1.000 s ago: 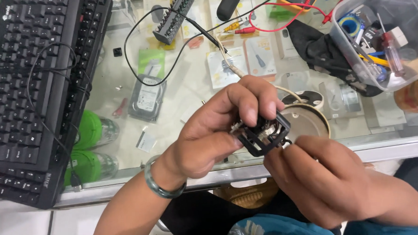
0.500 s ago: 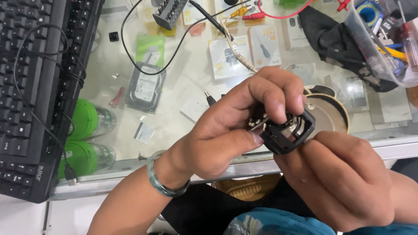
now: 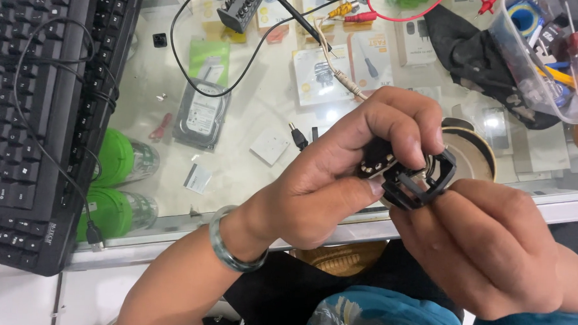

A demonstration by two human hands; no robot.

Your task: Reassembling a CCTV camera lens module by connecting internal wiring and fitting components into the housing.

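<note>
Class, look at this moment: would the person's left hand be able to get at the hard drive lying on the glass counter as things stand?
Probably not right away: the left hand is gripping the small black part together with the right hand. The hard drive lies uncovered to the left, with only a black cable looping near it.

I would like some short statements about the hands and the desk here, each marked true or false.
1. Both hands hold a small black part. True.
2. The left hand wears a bangle on the wrist. True.
3. The keyboard lies at the right of the desk. False: it lies at the left.
4. The hard drive is in the right hand. False: it lies on the glass desk, apart from both hands.
5. A clear box of small items stands at the upper right. True.
</note>
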